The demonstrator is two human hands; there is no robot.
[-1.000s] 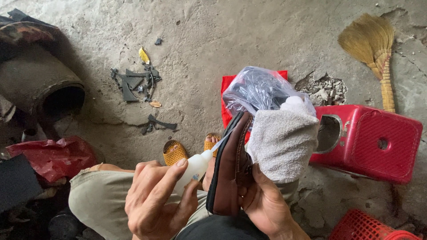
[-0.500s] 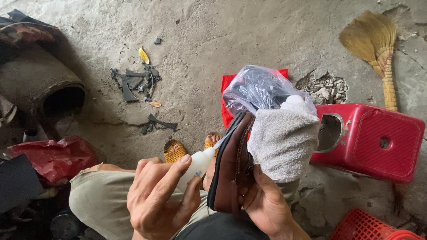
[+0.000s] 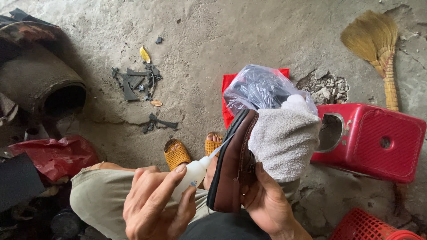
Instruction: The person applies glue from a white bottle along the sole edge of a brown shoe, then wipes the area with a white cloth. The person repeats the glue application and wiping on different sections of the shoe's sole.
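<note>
White towel (image 3: 284,142) covered most of the upper side of the shoe (image 3: 231,169), so its opening and inside could not be seen, and a clear plastic bag (image 3: 260,89) stuffed behind the towel hid the toe end. The lower part of the right hand (image 3: 267,204) was cut off by the picture edge, and the heel of the shoe was partly hidden by its fingers (image 3: 262,175).

The shoe stood nearly upright on its side, held above the person's lap, with the right fingers closed around its heel part from behind. The left hand (image 3: 153,204) was just beside it, its fingers (image 3: 169,182) clenched on a small white glue bottle (image 3: 191,175). The thin nozzle of the bottle pointed up and touched the edge of the sole, or came very near to it; this was hard to tell.

The shoe was brown leather with a dark sole and a line of stitching along the rim. Below it two feet in yellow sandals (image 3: 177,153) rested on the concrete floor (image 3: 213,40), and a red plastic stool (image 3: 378,142) lay on its side near the towel.
</note>
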